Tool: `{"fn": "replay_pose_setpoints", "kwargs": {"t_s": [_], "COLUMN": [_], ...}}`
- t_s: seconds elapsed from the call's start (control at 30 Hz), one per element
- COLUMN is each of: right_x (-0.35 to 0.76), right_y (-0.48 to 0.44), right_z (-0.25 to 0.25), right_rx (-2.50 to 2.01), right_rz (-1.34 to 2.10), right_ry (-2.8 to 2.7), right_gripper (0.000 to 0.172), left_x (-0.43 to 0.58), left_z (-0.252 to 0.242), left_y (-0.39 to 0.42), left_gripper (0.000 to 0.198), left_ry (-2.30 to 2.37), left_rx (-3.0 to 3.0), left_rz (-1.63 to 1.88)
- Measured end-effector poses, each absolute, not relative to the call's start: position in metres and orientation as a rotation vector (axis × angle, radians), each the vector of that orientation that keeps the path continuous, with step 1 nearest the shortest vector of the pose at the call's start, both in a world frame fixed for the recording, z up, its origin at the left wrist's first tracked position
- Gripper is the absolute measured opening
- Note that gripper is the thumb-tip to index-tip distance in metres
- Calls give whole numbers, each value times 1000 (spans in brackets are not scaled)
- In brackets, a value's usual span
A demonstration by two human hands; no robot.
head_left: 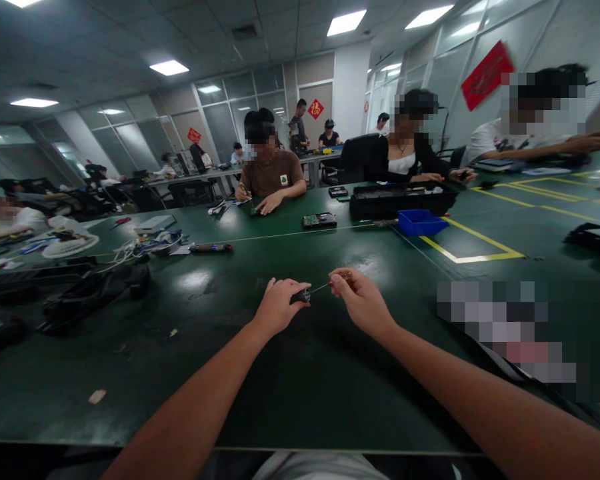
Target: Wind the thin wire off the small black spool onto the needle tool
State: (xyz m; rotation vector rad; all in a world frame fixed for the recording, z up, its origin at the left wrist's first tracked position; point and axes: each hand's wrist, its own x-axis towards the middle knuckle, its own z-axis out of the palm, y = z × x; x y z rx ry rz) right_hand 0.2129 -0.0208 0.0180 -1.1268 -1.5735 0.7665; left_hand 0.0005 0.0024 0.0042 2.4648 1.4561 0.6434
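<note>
My left hand [278,305] is closed around a small black part [303,297] with a roundish end, low over the green table; most of the part is hidden by the fingers. Pinched in my right hand [363,305] is a thin screwdriver [323,287] with a slim metal shaft and some red near the fingers. Its shaft points left, and the tip is at the end of the black part; whether it sits in a screw is too small to tell.
Beyond my hands are a blue bin [421,223], a long black tray [403,200] and an opened device with a green circuit board [320,220]. A dark bag-like item [97,293] and cables [135,247] lie left. Co-workers sit across the green table [260,407].
</note>
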Motion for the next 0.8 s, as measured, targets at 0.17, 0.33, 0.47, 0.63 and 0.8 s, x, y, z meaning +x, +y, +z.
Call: {"fn": "replay_pose_setpoints", "kwargs": {"t_s": [0.17, 0.33, 0.47, 0.63, 0.8], "right_x": [213, 213, 214, 215, 215], "right_y": [-20, -21, -21, -21, -22], "right_z": [17, 20, 22, 22, 22], "right_rx": [-1228, -1294, -1313, -1308, -1311], "right_rz": [588, 521, 525, 542, 557], "right_ry": [-1680, -1692, -1673, -1665, -1670], "right_gripper": [24, 24, 25, 27, 26], "left_x": [0, -1, -3, -9, -10], "left_z": [4, 7, 7, 7, 18], "left_y": [4, 5, 7, 12, 7], "left_gripper": [38, 37, 30, 34, 28], "left_ry": [1460, 1448, 1472, 1437, 1448], "left_rx": [2464, 2356, 2179, 1940, 1947], "left_rz": [661, 738, 927, 1083, 944]}}
